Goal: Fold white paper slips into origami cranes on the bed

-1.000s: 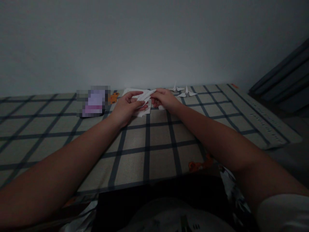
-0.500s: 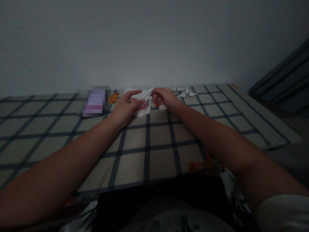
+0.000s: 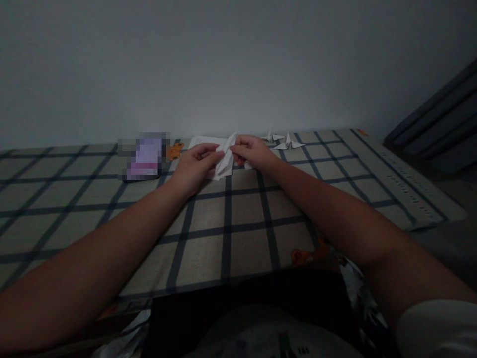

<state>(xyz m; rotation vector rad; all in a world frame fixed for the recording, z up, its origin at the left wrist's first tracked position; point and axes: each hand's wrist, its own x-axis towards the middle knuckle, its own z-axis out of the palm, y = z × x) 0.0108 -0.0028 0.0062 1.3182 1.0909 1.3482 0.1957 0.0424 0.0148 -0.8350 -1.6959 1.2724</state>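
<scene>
A narrow piece of folded white paper point(image 3: 226, 153) is held between my two hands, tilted with its pointed tip up and to the right. My left hand point(image 3: 196, 165) pinches its left side between thumb and fingers. On its right side, my right hand point(image 3: 251, 150) grips the paper with thumb and forefinger, the other fingers curled in. Beneath the hands lie loose white paper sheets point(image 3: 203, 139), partly covered by my left hand. A small white scrap shows under my right hand, mostly hidden.
Two folded paper cranes point(image 3: 289, 144) stand right of my hands near the wall. A phone point(image 3: 145, 158) with a lilac screen, partly pixelated, lies to the left. The checked tablecloth point(image 3: 246, 214) covers the table, which meets a grey wall point(image 3: 238, 64) behind.
The folded paper has turned more upright and now shows a narrower shape. My left fingers have drawn in around it, and my right hand has closed on its right side.
</scene>
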